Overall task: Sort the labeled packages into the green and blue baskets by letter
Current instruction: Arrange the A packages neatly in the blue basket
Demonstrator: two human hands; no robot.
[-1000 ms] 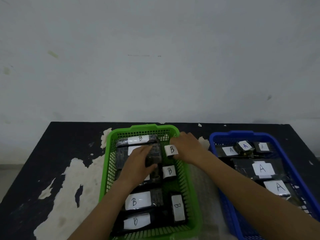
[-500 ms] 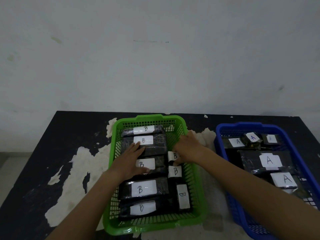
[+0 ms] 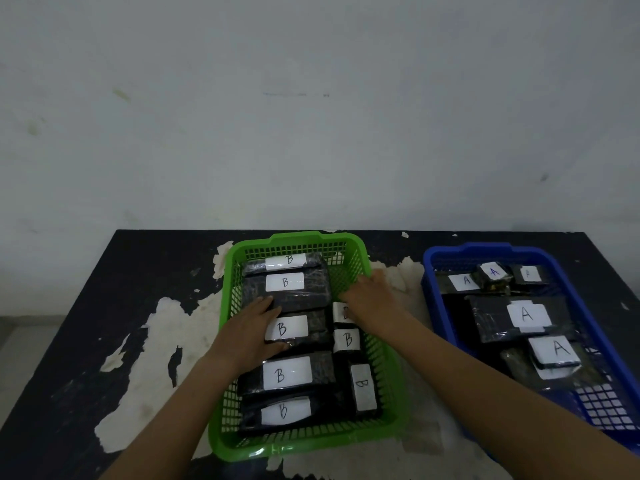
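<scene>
the green basket is filled with black packages marked b, and the blue basket, well apart to its right on the table, with packages marked a. every label that can be read is matched to its basket, so the sorting is judged nearly done, and the step in hand is taken to be the settling of the last pieces into rows.

the left hand is laid flat on the middle b package in the left column, its fingers straight and the thumb spread below the label; nothing is gripped by it. the right hand is placed over the small b package by the basket's right wall, and part of the label is covered. its fingertips are hidden, so it cannot be told whether the package is pinched or only pushed.

for the step to be done well, the large packages should be held down steadily by the flat palm while the small one is eased in on the far side of the second small b package. the label should be left face up and readable. force is best kept low, since the film wrap is likely to slip and a shove could be passed on to the neighbours.
</scene>
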